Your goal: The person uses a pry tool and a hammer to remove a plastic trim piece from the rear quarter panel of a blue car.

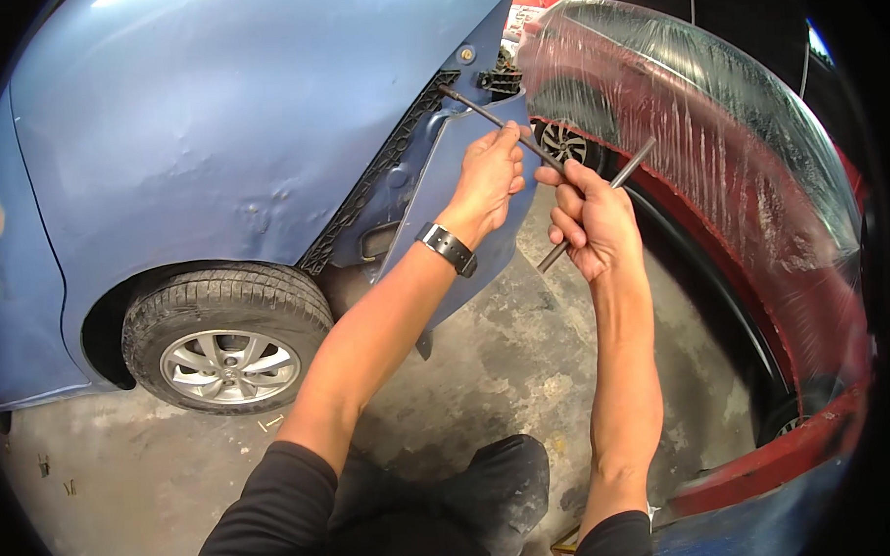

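Note:
A long dark metal rod with a T-handle point(477, 108) slants up to the left across my hands. Its far end meets the black plastic bracket strip point(387, 153) along the edge of the blue car's body panel point(205, 139); the tip itself is hidden there. My left hand point(490, 176) is closed round the shaft, partway along. My right hand point(597, 217) is wrapped round the T-handle, whose crossbar sticks out on both sides of the fist. Small dents and scuffs point(262, 208) mark the panel above the wheel arch. The blue bumper cover point(493, 247) stands away from the body beside my left forearm.
A car wheel point(230, 339) with a silver rim sits below the panel at left. On the right stands a red car point(759, 296) partly wrapped in clear plastic film point(674, 103). Stained concrete floor point(488, 375) lies between. Small bits point(45, 466) lie at lower left.

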Action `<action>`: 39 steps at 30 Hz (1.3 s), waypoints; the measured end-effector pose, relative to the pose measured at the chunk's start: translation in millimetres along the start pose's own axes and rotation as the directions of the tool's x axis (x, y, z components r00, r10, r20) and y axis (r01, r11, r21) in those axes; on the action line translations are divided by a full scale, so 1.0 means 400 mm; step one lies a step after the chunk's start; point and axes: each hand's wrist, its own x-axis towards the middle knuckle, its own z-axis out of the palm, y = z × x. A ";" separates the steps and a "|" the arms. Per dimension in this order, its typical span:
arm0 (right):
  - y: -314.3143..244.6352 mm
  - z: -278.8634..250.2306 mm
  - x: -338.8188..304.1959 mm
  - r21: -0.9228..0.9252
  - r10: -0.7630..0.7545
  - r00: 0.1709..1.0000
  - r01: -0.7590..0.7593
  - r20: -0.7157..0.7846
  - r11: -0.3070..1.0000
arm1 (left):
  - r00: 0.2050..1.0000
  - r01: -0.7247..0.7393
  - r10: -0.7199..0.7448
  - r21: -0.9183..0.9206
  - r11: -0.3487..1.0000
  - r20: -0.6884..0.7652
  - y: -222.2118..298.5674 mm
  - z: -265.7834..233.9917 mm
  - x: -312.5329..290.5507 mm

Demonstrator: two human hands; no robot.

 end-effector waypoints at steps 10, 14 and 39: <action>-0.009 0.035 -0.004 -0.383 -0.150 0.988 0.150 0.030 0.912 | 0.943 -0.254 0.331 0.614 0.747 -0.013 0.061 -0.002 -0.050; -0.019 0.033 0.012 -0.795 -0.538 0.782 0.527 0.314 0.302 | 0.771 -0.396 0.599 0.900 0.183 0.218 0.092 0.014 -0.093; -0.015 0.002 -0.062 -0.646 -0.756 0.586 0.703 0.290 0.298 | 0.970 0.221 -0.228 0.086 0.971 0.080 0.043 0.028 0.001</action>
